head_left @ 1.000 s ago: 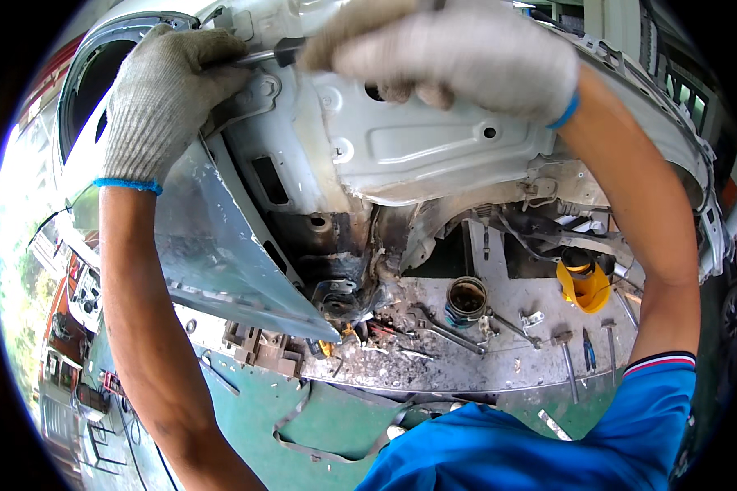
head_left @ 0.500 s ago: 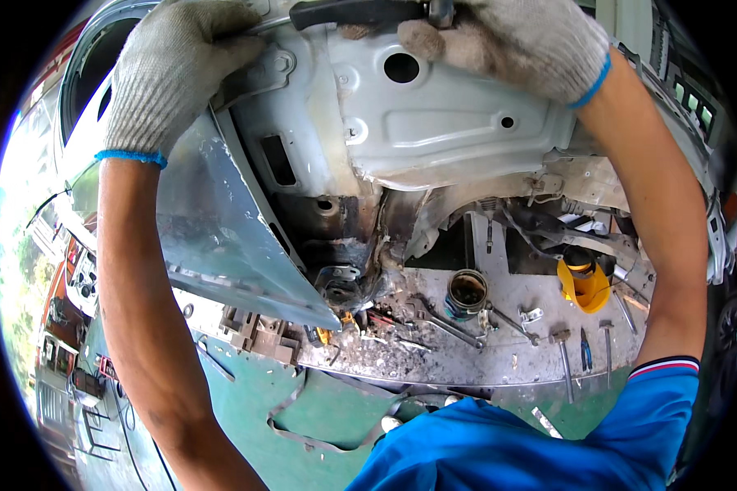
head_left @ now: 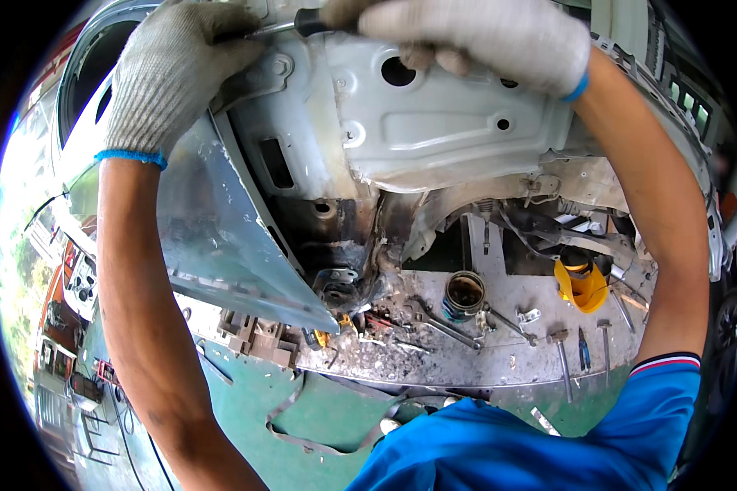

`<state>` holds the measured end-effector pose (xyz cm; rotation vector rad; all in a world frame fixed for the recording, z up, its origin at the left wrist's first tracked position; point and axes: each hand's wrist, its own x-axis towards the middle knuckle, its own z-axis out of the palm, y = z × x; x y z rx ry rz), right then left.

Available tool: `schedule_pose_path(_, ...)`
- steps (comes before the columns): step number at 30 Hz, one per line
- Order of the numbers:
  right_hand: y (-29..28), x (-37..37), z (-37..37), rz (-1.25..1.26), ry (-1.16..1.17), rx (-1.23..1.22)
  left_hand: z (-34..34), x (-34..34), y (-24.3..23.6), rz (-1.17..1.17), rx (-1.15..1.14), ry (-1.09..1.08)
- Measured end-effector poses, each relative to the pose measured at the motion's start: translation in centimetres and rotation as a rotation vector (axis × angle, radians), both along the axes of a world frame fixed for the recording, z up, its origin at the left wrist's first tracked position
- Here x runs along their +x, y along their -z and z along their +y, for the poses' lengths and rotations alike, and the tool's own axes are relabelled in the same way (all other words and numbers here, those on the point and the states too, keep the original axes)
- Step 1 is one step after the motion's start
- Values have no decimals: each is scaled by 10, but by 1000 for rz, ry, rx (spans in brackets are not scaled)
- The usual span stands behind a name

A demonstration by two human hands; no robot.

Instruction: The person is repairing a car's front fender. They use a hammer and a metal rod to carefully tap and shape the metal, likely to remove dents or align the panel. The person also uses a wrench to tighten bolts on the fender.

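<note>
A black-handled tool [head_left: 309, 22] with a slim, shiny shaft [head_left: 272, 29] sits before a pale car panel [head_left: 442, 147]; the gloved left hand [head_left: 176, 74] pinches the shaft, while the blurred right hand [head_left: 487, 41] hides the handle's end, grip unclear.

The tool handle [head_left: 310, 22] is black, the gloves [head_left: 151, 90] off-white with blue cuffs [head_left: 131, 157], the shirt [head_left: 475, 450] blue.

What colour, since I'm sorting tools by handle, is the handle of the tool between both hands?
The visible tool handle is black, clearest in the head view.
</note>
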<state>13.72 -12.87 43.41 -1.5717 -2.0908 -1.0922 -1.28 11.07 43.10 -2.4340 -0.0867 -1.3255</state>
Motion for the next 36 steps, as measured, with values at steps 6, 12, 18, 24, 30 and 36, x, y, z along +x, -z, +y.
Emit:
schedule_pose_path(6,10,-17,-10,-184,272,29,-11,-1,1,28,-114,8)
schedule_pose_path(12,-9,-38,-16,934,-10,-363,-5,-5,1,17,-47,-17)
schedule_pose_path(18,25,-6,-11,-140,66,204,-7,0,-2,27,-128,81)
schedule_pose_path(24,24,-45,-39,1267,-295,-62,-6,1,-3,6,-124,112)
schedule_pose_path(30,31,-46,-42,968,-67,-31,-1,-1,-2,29,-177,94)
schedule_pose_path(36,33,-38,-40,410,165,181,-2,5,-4,53,-185,31)
